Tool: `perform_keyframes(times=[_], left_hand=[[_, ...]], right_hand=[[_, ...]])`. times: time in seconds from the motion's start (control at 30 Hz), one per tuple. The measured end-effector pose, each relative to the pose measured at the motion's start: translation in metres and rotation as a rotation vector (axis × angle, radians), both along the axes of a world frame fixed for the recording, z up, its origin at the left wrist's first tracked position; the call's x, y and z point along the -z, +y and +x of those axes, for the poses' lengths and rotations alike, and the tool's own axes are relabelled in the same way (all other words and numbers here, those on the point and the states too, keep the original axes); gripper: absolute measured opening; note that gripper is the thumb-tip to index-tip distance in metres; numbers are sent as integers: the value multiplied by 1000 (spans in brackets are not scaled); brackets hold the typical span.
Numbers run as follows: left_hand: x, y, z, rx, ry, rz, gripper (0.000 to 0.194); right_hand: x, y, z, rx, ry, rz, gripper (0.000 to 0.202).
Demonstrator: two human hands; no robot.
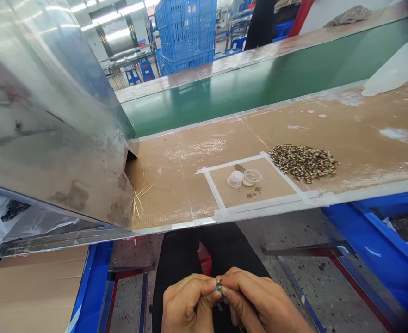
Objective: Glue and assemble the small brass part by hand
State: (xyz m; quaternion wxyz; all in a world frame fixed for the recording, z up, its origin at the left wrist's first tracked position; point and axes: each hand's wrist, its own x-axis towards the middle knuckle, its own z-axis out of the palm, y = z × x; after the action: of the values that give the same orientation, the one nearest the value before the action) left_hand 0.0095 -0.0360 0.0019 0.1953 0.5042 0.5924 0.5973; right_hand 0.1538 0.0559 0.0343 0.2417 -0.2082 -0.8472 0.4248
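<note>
Left: dull, scuffed steel chute [51, 138] | low centre, over lap: left hand [185, 303] and right hand [256, 303] pressed together, fingertips pinching small blue-tipped metal part [219, 286] | bench [176, 185]: two clear round plastic cups [244, 178] inside taped square [252, 185] | right: heap of speckled small parts [303, 162]; blue bin [380, 249] below.

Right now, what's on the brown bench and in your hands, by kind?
Clear round cups: 2
Heaps of small speckled parts: 1
Pink discs: 2
Tiny part pinched between left hand and right hand: 1
Total: 6
</note>
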Motion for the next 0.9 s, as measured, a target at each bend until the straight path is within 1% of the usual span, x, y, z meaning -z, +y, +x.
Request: perform_keyframes(times=[0.07,0.2,0.33,0.57,0.77,0.9], left_hand=[[-4,-2,-1,3,-3,-47,16],[-18,-3,-4,-7,19,-101,19],[-28,-1,-5,28,43,-134,19],[-27,0,-2,33,-20,-143,17],[-31,2,-4,37,10,-144,18],[-28,2,-3,43,-4,-129,18]], right_hand=[[3,0,0,-10,7,-13,23],[4,1,-1,-50,16,-82,23],[4,2,-4,-22,45,-73,20],[5,5,0,-13,51,-47,18],[3,5,0,6,37,-59,20],[5,5,0,8,47,-51,19]])
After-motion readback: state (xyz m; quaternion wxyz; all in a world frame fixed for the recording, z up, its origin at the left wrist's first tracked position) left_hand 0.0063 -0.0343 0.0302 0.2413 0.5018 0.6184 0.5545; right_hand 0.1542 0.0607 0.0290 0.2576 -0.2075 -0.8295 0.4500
